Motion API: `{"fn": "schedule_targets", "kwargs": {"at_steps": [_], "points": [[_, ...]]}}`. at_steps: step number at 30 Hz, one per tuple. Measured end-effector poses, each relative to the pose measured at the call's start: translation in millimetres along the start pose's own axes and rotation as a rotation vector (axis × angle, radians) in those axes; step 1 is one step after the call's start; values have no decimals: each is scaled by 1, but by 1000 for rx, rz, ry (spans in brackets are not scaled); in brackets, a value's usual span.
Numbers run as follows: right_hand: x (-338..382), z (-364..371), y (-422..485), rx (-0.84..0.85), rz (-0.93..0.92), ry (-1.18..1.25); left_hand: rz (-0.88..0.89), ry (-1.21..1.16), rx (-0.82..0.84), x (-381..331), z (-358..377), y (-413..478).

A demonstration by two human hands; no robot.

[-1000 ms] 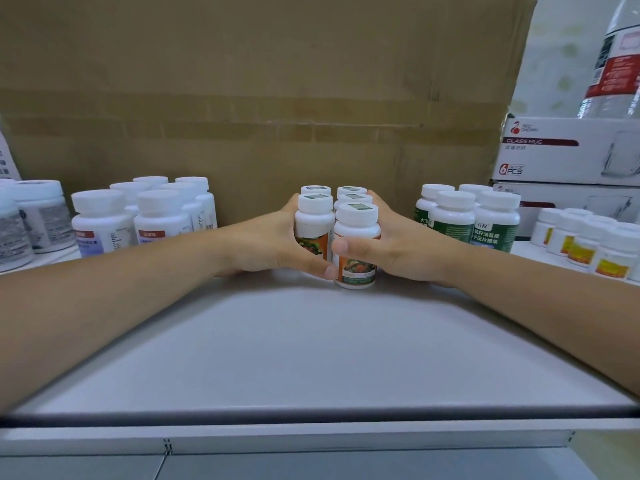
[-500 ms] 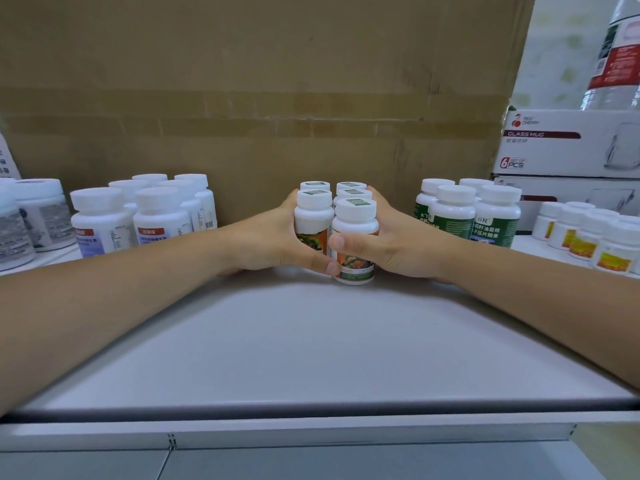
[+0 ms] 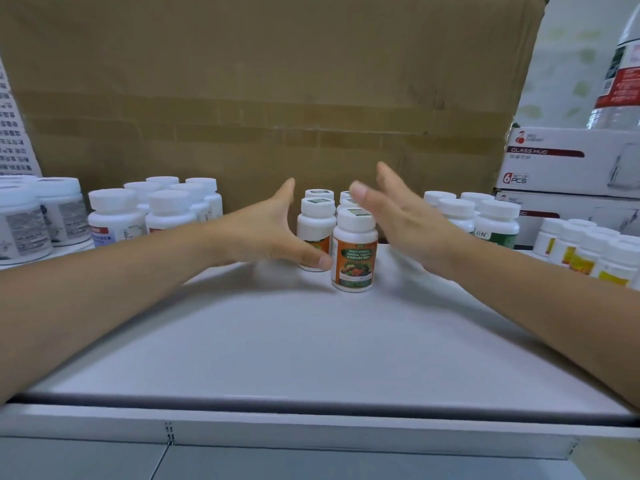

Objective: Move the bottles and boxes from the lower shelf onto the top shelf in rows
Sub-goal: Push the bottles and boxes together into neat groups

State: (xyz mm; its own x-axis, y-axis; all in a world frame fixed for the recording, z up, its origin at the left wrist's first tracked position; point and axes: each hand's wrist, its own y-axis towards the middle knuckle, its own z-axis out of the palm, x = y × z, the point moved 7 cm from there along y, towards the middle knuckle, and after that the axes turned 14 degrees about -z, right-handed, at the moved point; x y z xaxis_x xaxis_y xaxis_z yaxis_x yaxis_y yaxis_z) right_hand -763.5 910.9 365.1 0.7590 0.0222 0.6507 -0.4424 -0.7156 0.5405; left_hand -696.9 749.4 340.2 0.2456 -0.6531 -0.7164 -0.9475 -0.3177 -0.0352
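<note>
Several white bottles with orange labels stand in two short rows on the white top shelf, in front of a big cardboard box. My left hand is open just left of the group, its thumb in front of the left front bottle. My right hand is open on the right side, fingers straight and lifted off the bottles, slightly blurred. Neither hand holds anything.
A large cardboard box forms the back wall. White bottles with red-blue labels stand at left, green-labelled bottles and yellow-labelled bottles at right. Glass mug boxes are stacked at far right.
Both hands gripped the cluster of orange-labelled bottles between them; now they have let go and spread apart, left and right. The bottles stay standing on the shelf.
</note>
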Motion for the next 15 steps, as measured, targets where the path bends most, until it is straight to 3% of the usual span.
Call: {"fn": "schedule_targets", "kwargs": {"at_steps": [3, 8, 15], "points": [[30, -19, 5, -161, -94, -2, 51, 11, -20, -26, -13, -20], [80, -11, 12, -74, -225, -114, 74, 188, -91, -50, -64, -63], [87, 90, 57, 48, -58, 147, -9, 207, -114, 11, -145, -98]]}}
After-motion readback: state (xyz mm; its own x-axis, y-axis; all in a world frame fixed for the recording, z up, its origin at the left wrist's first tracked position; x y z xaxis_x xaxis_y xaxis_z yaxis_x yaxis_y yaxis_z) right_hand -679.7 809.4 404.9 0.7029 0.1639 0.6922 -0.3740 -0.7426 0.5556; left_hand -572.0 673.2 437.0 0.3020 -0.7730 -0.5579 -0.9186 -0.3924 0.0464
